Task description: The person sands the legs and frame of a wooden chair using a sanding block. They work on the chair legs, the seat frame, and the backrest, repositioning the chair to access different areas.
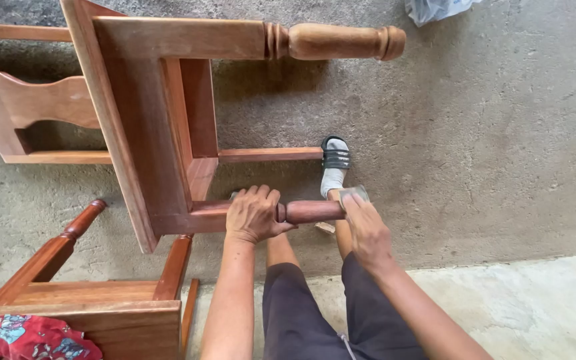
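A reddish-brown wooden chair (148,127) lies on its side on the concrete floor. My left hand (253,213) grips its nearest turned leg (311,211) close to the seat frame. My right hand (367,229) presses a small grey piece of sandpaper (353,194) against the rounded end of that same leg. Another turned leg (335,41) of the chair sticks out to the right at the top of the view. My own legs in dark shorts (315,320) are below the hands, and one foot in a white sock and dark sandal (335,160) rests under the chair.
A second wooden chair (81,293) lies at the lower left with a red patterned cloth (31,339) on it. A crumpled plastic bag (435,9) lies at the top right. Lighter concrete (535,307) covers the lower right floor.
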